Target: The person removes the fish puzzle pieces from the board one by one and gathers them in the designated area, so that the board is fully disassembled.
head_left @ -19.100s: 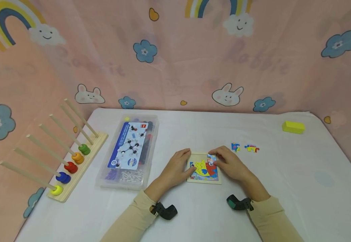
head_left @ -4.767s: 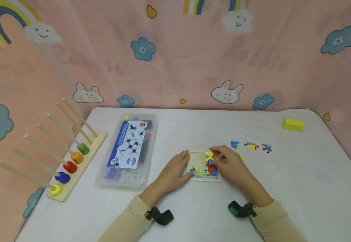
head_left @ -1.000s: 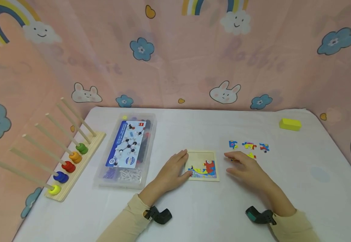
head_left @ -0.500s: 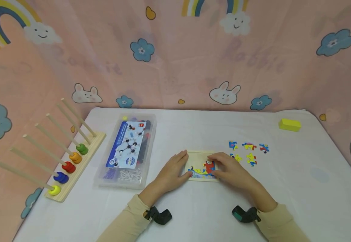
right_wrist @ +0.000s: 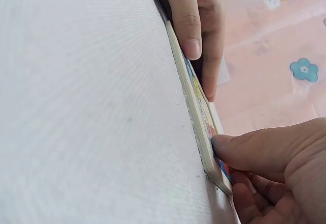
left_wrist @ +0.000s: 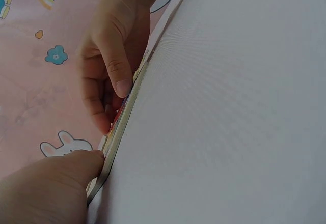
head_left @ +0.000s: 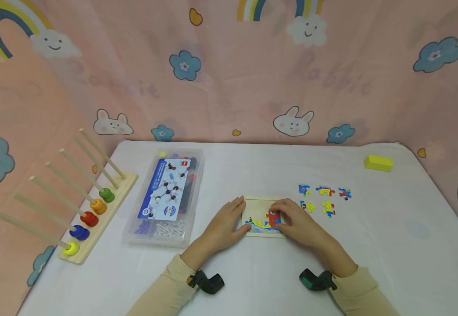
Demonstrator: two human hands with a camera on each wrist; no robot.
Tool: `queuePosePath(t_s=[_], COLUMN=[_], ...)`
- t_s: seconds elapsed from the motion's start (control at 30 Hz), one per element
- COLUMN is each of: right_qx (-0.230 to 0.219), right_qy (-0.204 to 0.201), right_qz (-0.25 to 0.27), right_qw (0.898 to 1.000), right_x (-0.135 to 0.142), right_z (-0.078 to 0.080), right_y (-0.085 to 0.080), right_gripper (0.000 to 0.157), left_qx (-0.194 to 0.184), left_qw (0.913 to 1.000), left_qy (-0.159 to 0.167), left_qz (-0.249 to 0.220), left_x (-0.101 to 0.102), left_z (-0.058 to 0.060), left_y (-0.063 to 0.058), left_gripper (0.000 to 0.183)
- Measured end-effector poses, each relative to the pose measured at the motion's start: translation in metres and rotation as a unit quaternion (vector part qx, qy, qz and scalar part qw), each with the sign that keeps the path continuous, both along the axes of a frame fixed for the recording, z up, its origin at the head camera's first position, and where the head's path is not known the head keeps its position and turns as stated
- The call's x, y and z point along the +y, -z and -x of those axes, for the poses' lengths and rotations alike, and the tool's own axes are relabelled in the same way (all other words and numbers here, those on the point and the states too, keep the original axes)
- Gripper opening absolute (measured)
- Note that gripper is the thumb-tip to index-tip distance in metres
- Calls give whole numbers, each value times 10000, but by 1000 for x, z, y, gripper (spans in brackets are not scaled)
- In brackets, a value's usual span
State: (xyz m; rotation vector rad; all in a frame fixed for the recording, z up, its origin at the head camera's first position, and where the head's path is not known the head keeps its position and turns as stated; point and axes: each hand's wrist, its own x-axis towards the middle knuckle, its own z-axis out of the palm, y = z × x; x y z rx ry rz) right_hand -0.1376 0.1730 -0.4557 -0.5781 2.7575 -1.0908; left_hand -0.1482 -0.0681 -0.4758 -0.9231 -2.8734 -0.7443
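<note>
A small square wooden puzzle tray [head_left: 263,199] lies mid-table, with picture pieces along its bottom and bare wood above. My left hand [head_left: 222,223] rests along the tray's left side, fingers fairly straight and reaching the top corner, thumb over the lower-left edge. At the tray's right side, my right hand [head_left: 301,223] pinches a red puzzle piece [head_left: 272,217] between thumb and fingers; the fingers partly cover it. In the right wrist view, the right thumb [right_wrist: 229,150] sits at the tray's edge with the other fingers curled beyond it. Several loose puzzle pieces [head_left: 325,191] lie to the right.
A clear plastic case [head_left: 166,197] with a molecule-model label stands left of the tray. Farther left is a wooden peg stand [head_left: 106,219] with coloured rings. A yellow block [head_left: 378,163] sits at the back right. A printed pink cloth [head_left: 229,87] hangs behind the table.
Several puzzle pieces have come out of the tray and been laid to its right. My right hand set down a yellow piece there, then returned to the red one. The left hand stays put.
</note>
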Motion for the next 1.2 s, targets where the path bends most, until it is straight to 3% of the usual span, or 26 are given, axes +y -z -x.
queuePosePath(t_s=[0.2, 0.53, 1.2], right_qx=[17, 460, 329], right_qy=[-31, 74, 118], right_qz=[220, -168, -64], right_qw=[9998, 9988, 9994], right_x=[0, 1, 12], right_z=[0, -2, 3], right_y=[1, -3, -4], right_gripper=[38, 35, 34], left_qx=[-37, -71, -45], left_qw=[10000, 9999, 10000], left_qy=[-16, -6, 1], left_qz=[-43, -77, -28], left_x=[0, 0, 0], left_z=[-1, -2, -1], left_y=[0, -2, -1], left_gripper=[65, 65, 65])
